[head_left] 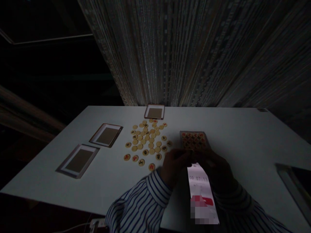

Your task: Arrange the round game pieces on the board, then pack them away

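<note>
My left hand (175,162) and my right hand (217,166) meet at the near edge of a shallow box (206,138), fingers closed in a pinch. Between the fingertips shows the dim edge of a small round thing that looks like a Chinese chess piece (191,150); most of it is hidden. Rows of pieces with red characters (193,137) fill the visible part of the box. Left of my hands, many loose Chinese chess pieces (147,137) lie spread on the white table, some face up with red or black characters, others showing blank backs.
A lit phone (202,187) running a timer is below my hands. Two shallow trays (91,147) (116,145) lie on the left, and another tray (145,115) near the back edge. A dark-framed object (284,176) sits at the right. Behind the white table (233,124) hangs a string curtain (170,58).
</note>
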### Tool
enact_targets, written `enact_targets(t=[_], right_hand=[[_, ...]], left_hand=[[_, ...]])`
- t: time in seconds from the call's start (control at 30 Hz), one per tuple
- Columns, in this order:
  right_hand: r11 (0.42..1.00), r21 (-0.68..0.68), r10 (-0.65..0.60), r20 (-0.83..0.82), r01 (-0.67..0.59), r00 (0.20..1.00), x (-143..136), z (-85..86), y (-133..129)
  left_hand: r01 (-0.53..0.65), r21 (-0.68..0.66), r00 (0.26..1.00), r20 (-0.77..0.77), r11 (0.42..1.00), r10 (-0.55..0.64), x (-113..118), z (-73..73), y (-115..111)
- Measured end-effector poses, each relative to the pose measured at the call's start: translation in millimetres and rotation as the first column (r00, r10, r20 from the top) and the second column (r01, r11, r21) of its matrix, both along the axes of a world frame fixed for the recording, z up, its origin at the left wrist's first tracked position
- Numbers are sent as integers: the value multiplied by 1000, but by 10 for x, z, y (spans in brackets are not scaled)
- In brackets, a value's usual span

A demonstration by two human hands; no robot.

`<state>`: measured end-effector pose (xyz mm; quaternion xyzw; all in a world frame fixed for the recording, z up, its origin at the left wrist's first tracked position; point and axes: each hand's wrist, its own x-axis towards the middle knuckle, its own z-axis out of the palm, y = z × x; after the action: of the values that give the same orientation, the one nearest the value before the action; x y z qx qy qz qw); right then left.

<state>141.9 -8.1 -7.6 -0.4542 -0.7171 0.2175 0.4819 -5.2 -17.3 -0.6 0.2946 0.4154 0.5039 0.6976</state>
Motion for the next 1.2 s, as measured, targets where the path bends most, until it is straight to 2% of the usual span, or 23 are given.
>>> enact_targets(t=[0.07,0.2,0.37,0.53,0.7,0.9,1.07,1.2], right_hand=[[1000,18,18,-15,-18,1000,-5,9,-2],[998,58,40,-13,-40,999,-15,14,-10],[997,81,7,14,-8,1000,-20,29,-26],[985,171,9,27,-14,1000,-25,42,-25],[974,219,42,42,-50,998,-25,14,-5],[975,216,41,78,-57,996,-7,-2,3],[979,198,27,81,-43,996,-12,33,-5],[975,217,16,100,-37,995,-20,27,-2]], left_hand=[[-7,-2,1000,0,1000,7,2,1,-11],[25,75,998,-64,997,-20,4,-12,-17],[-25,107,985,-166,994,42,-19,-20,-5],[37,153,962,-274,988,6,-50,-49,7],[34,149,979,-205,988,-3,-42,-96,13],[69,145,989,-136,987,-49,-41,-73,-13],[91,157,988,-141,983,-68,-57,-78,-18],[43,149,983,-185,988,-15,-62,-61,-8]])
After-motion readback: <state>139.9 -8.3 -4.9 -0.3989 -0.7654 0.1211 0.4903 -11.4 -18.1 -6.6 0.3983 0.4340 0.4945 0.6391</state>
